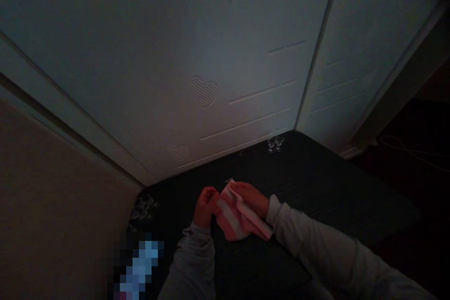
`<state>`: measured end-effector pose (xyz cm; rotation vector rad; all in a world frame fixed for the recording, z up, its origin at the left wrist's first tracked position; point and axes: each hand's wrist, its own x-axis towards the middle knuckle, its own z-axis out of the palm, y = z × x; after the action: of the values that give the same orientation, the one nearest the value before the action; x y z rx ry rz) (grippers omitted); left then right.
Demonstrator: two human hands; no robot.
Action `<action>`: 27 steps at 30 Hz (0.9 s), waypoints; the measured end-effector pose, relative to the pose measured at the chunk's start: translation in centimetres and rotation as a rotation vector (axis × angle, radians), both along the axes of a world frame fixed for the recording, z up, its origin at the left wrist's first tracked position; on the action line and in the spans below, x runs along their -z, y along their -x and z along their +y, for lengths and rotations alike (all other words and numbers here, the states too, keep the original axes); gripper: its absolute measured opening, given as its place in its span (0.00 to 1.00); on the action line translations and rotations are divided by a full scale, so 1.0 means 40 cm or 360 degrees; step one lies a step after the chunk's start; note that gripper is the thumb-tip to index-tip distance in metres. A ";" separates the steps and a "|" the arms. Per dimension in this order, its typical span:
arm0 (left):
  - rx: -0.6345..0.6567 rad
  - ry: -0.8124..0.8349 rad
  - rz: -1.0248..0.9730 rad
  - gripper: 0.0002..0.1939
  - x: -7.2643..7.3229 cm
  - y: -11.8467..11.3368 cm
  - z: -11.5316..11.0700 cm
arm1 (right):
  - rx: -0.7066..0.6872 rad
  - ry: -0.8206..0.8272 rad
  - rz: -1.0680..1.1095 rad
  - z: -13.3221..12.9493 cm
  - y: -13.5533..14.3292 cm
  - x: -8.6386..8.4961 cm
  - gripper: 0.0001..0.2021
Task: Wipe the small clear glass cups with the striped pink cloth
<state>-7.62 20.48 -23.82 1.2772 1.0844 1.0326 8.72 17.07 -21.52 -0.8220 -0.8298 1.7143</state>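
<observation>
A pink cloth (230,219) with pale bands hangs between my two hands, low in the middle of the view. My right hand (253,198) is closed around the cloth's upper right side, with the fingers partly covered by it. A small shiny edge pokes out at the top of the cloth; it is too dark and small to tell what it belongs to. On the other side, my left hand (205,206) has curled fingers against the cloth's left edge. The dim light hides the fingertips.
Two small stemmed glasses (275,144) stand at the back of the dark-covered table (316,183). Several more glasses (142,207) are at the left end. A pale panel (158,79) with heart patterns rises behind. A blurred bright patch (140,267) lies lower left.
</observation>
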 end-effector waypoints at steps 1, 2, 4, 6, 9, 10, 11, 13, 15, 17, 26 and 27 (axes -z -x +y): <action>-0.0019 -0.0044 0.0032 0.11 0.000 0.001 0.001 | 0.0071 0.0010 -0.0006 0.003 -0.004 0.000 0.18; -0.0029 -0.0104 0.0070 0.10 0.000 0.002 0.001 | 0.0139 0.0019 -0.0022 0.006 -0.007 0.002 0.17; -0.0058 -0.0268 0.0180 0.09 -0.003 0.002 -0.001 | 0.0241 0.0020 -0.0059 0.013 -0.013 0.011 0.15; -0.0076 -0.0453 0.0326 0.08 -0.005 -0.001 -0.004 | 0.0294 -0.0001 -0.0080 0.019 -0.014 0.023 0.14; -0.0076 -0.0652 0.0563 0.10 -0.004 -0.009 -0.010 | 0.0308 -0.0010 -0.0059 0.024 -0.012 0.034 0.12; -0.0053 -0.0687 0.0625 0.11 -0.003 -0.011 -0.012 | 0.0297 -0.0013 -0.0032 0.024 -0.011 0.034 0.12; -0.0019 -0.0710 0.0673 0.12 -0.002 -0.013 -0.014 | 0.0274 -0.0018 0.0004 0.023 -0.010 0.032 0.12; 0.0067 -0.0732 0.0737 0.13 -0.002 -0.015 -0.016 | 0.0200 -0.0034 0.0071 0.020 -0.008 0.025 0.12; 0.0116 -0.0755 0.0776 0.14 -0.003 -0.016 -0.018 | 0.0144 -0.0032 0.0094 0.016 -0.008 0.017 0.13; 0.0121 -0.0798 0.0817 0.15 -0.006 -0.018 -0.019 | 0.0112 -0.0014 0.0107 0.014 -0.008 0.014 0.13; 0.0090 -0.0695 0.0826 0.12 -0.004 -0.017 -0.017 | -0.0003 0.0019 0.0386 0.011 -0.003 0.006 0.12; 0.0077 -0.0669 0.0814 0.12 -0.002 -0.016 -0.016 | -0.0007 0.0034 0.0429 0.010 -0.003 0.000 0.13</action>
<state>-6.99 19.85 -23.73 1.9729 1.2423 0.9493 8.83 17.48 -21.53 -0.5858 -0.6310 1.7925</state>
